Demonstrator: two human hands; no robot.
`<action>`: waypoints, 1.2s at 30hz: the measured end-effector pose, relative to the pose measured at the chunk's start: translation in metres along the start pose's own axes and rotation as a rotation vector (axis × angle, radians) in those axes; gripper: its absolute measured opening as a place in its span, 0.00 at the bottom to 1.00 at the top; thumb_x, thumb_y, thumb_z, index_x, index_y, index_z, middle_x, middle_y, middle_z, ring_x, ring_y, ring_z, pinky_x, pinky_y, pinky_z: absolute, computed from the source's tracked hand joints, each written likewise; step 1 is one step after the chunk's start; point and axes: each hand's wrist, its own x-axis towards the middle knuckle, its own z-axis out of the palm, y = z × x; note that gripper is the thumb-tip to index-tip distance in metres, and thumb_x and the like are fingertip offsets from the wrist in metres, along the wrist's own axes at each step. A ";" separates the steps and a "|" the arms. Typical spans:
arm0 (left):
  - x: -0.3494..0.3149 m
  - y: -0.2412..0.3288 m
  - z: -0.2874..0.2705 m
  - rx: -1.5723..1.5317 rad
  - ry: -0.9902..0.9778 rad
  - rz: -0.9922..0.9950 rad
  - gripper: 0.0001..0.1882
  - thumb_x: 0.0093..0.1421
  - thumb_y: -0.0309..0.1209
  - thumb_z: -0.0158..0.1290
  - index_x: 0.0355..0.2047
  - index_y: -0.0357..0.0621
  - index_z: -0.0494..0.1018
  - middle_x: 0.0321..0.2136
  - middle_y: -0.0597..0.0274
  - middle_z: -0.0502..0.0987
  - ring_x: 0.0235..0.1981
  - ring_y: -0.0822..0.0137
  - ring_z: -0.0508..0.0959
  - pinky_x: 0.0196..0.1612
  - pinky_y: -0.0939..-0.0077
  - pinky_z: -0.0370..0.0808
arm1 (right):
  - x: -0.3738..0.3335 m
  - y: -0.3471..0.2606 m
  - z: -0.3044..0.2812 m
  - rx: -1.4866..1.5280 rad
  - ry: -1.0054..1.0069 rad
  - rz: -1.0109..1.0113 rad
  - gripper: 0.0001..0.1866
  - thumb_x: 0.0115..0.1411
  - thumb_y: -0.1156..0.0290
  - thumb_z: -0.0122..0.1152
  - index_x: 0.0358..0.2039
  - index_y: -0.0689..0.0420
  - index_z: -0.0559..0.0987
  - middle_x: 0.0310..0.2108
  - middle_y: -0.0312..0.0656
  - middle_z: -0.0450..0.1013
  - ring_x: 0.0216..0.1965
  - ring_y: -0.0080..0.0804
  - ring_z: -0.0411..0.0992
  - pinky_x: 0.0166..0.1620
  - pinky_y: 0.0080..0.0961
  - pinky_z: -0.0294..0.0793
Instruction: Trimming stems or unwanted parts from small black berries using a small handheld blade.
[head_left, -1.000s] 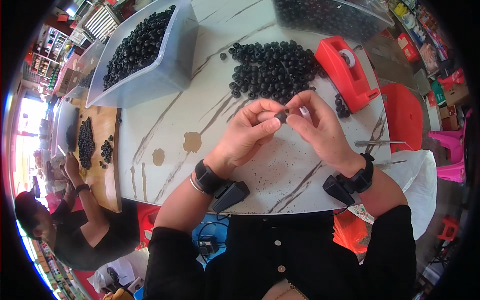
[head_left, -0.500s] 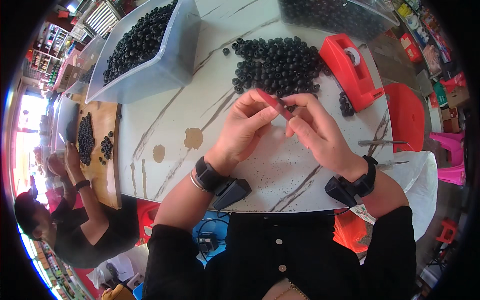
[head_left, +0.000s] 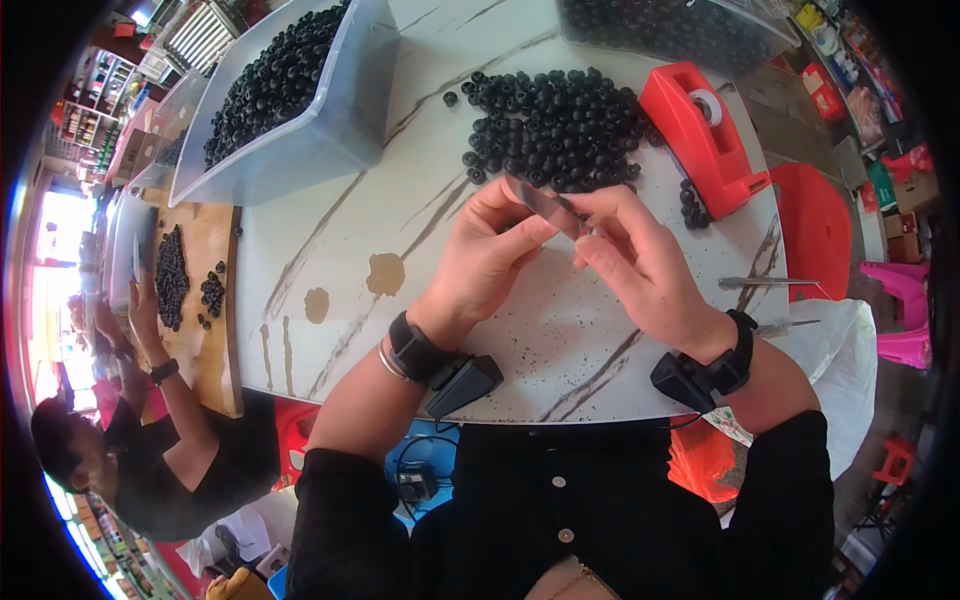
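Note:
Close together over the table, both my hands have their fingers bent and pinched. A thin flat blade (head_left: pixel 541 204) slants from my left fingertips down to my right thumb and fingers. My right hand (head_left: pixel 648 270) grips its lower end. The blade's far end lies against the fingers of my left hand (head_left: pixel 475 255), which is closed; what it pinches is mostly hidden. A small dark bit shows beside the blade, too small to name. Just beyond my fingers lies a pile of small round black pieces with holes (head_left: pixel 560 130).
A clear bin of black pieces (head_left: pixel 345 130) stands far left, another clear bin (head_left: pixel 690 65) far right. A red tape dispenser (head_left: pixel 705 145) and metal tweezers (head_left: pixel 765 283) lie right. Dark specks dot the table (head_left: pixel 540 370). At left, a co-worker (head_left: pixel 150 440) works at a wooden table.
The blade has tilted slightly and looks grey-brown where it looked red. My hands have barely moved. At left, the co-worker's hands have shifted, and a thin pointed tool there stands more upright.

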 end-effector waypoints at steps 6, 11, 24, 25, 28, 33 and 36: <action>-0.001 -0.002 -0.002 0.067 0.053 -0.004 0.09 0.53 0.24 0.54 0.35 0.43 0.70 0.31 0.67 0.74 0.25 0.83 0.67 0.23 0.90 0.60 | -0.001 0.002 0.000 -0.002 0.006 -0.023 0.13 0.60 0.73 0.47 0.45 0.61 0.65 0.30 0.34 0.65 0.29 0.16 0.63 0.34 0.14 0.63; 0.000 -0.003 -0.004 0.064 0.057 -0.012 0.06 0.53 0.23 0.53 0.32 0.44 0.70 0.30 0.68 0.74 0.21 0.84 0.63 0.22 0.92 0.57 | 0.001 0.004 0.001 0.058 0.021 -0.058 0.12 0.61 0.72 0.45 0.45 0.60 0.65 0.27 0.33 0.63 0.26 0.14 0.60 0.30 0.11 0.60; 0.000 -0.001 -0.004 -0.077 -0.018 -0.118 0.05 0.54 0.26 0.53 0.32 0.45 0.70 0.28 0.67 0.74 0.20 0.85 0.62 0.21 0.91 0.56 | 0.004 -0.003 0.000 0.454 0.005 0.233 0.13 0.62 0.65 0.42 0.44 0.58 0.64 0.24 0.31 0.63 0.18 0.09 0.53 0.21 0.06 0.52; -0.001 -0.002 -0.003 -0.009 -0.012 -0.108 0.05 0.54 0.26 0.53 0.32 0.45 0.70 0.28 0.68 0.73 0.21 0.85 0.63 0.22 0.91 0.57 | 0.003 -0.003 -0.001 0.425 0.009 0.246 0.13 0.62 0.65 0.43 0.44 0.58 0.64 0.24 0.31 0.62 0.18 0.09 0.52 0.20 0.06 0.51; -0.001 -0.001 0.003 0.096 -0.033 -0.117 0.06 0.54 0.27 0.54 0.32 0.44 0.70 0.29 0.70 0.73 0.23 0.85 0.63 0.24 0.91 0.58 | 0.005 0.000 0.001 0.395 0.025 0.219 0.13 0.61 0.66 0.47 0.43 0.58 0.64 0.24 0.29 0.62 0.18 0.08 0.52 0.20 0.06 0.50; -0.002 -0.001 -0.001 0.047 -0.089 -0.175 0.07 0.55 0.30 0.53 0.34 0.44 0.70 0.29 0.70 0.72 0.23 0.85 0.63 0.24 0.91 0.58 | 0.003 0.000 -0.001 0.407 0.003 0.171 0.15 0.60 0.65 0.49 0.43 0.58 0.64 0.24 0.29 0.61 0.18 0.08 0.52 0.20 0.06 0.49; 0.000 -0.001 -0.003 -0.098 -0.118 -0.172 0.08 0.57 0.32 0.52 0.35 0.45 0.69 0.28 0.71 0.71 0.22 0.85 0.61 0.23 0.91 0.56 | 0.004 0.001 -0.001 0.367 -0.003 0.147 0.16 0.61 0.64 0.47 0.46 0.58 0.63 0.24 0.30 0.62 0.18 0.08 0.52 0.20 0.06 0.50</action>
